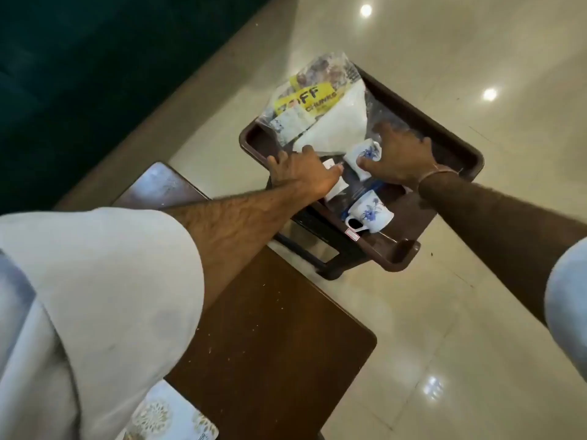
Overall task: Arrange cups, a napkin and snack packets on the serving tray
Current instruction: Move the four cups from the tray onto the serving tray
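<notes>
Two cups (368, 214), the napkin (336, 128) and a snack packet (305, 100) are sitting on the tray (457, 144). The left hand (305, 176) is gripping the tray's edge; the right hand (400, 157) is lying open, touching one cup, tidying up.

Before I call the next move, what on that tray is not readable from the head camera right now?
- What the left hand grips: its palm hides all but white paper edges.
- The cup under the right hand: fingers cover part of it; grip unclear.
- Snack packet print: blurred, glare on plastic, partly under the napkin.
- Tray support: hidden beneath it.
- Second cup contents: only its side shows.
</notes>
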### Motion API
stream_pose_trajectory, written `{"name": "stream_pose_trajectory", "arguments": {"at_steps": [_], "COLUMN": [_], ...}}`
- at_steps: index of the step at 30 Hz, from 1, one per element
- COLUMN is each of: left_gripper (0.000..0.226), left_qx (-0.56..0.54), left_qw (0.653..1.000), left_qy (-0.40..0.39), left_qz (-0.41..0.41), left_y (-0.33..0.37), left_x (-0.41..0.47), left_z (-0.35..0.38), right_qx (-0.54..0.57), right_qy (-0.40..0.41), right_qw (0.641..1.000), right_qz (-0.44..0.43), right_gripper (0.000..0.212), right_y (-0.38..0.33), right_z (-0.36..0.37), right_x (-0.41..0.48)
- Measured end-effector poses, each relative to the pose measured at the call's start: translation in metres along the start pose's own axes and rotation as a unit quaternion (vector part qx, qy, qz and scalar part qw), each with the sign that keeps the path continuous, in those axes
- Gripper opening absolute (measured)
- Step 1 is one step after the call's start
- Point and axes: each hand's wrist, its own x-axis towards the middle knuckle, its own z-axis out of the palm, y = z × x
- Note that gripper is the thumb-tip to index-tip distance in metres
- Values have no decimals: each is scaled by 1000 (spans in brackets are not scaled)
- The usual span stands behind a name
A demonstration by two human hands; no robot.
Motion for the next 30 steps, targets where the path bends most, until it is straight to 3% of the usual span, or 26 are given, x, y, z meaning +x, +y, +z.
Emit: {"name": "stream_pose_trajectory", "arguments": {"at_steps": [3,6,10,15,18,22,30], "left_gripper": [91,96,102,90,83,76,79], "left_qx": [72,48,-54,-196,-285,-358,-367], "left_qw": [996,997,995,978,954,923,896], "left_qy": [-36,-44,-42,69,98,131,205], "left_qz": [-26,-37,-75,-7,4,-42,-139], "left_y": [8,10,9,-13,-43,-94,-211], "left_x": [4,8,6,-30,-74,-136,-264], "left_z": [1,7,2,-8,-12,-9,10], "right_qx": [-28,-23,4,121,221,291,315], "right_qy": [-33,-54,-30,52,59,13,-112], "right_qw": [999,998,999,989,969,948,906], "right_qz": [-17,-26,-29,-68,-95,-132,-259], "right_gripper": [75,76,72,77,74,72,71], "right_y": [0,-6,-10,-26,-50,-96,-219], "right_z": [4,10,4,-15,-18,-6,43], "right_x": [10,13,9,-22,-49,-87,-162]}}
